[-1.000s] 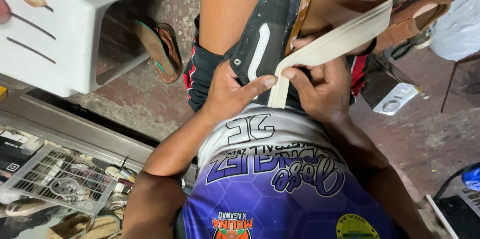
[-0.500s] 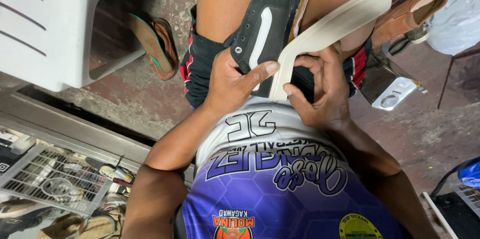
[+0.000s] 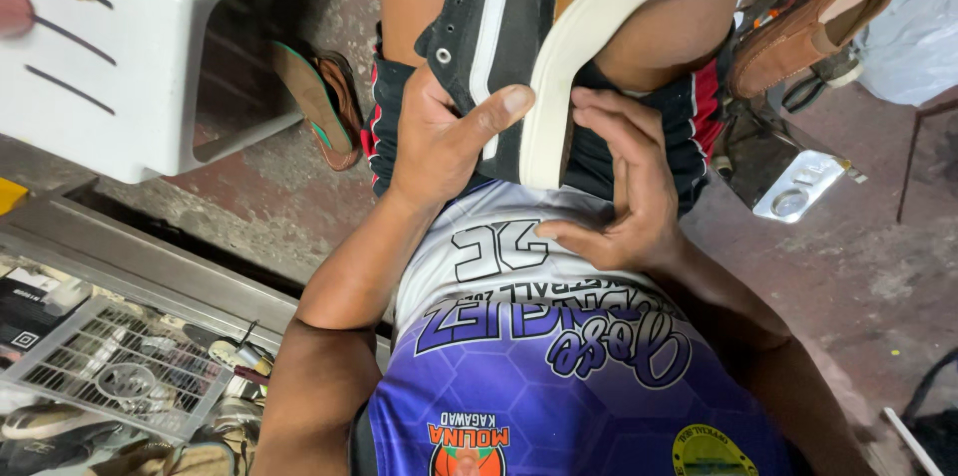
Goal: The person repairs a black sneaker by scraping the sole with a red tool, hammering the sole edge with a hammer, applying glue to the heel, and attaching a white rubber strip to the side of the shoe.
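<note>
A black sneaker (image 3: 494, 32) with a white side stripe and a thick cream rubber sole (image 3: 609, 27) rests on my lap between my bare thighs, heel toward my belly. My left hand (image 3: 439, 142) grips the sneaker's heel, thumb stretched across to the sole's edge. My right hand (image 3: 624, 187) lies beside the sole's end, fingers spread and pressing against the sole and my dark shorts, holding nothing closed. I wear a purple and white jersey (image 3: 559, 356).
A white plastic stool (image 3: 130, 47) stands at upper left with a flip-flop sandal (image 3: 319, 102) beneath it. A brown shoe (image 3: 808, 27) and a white plastic bag (image 3: 913, 27) are at upper right, a small metal tray (image 3: 798, 192) on the floor. A wire rack (image 3: 110, 376) of items sits at lower left.
The sneaker has shifted up and away along my lap. My right hand let go of the sole's end and opened beside it. My left hand stays on the heel.
</note>
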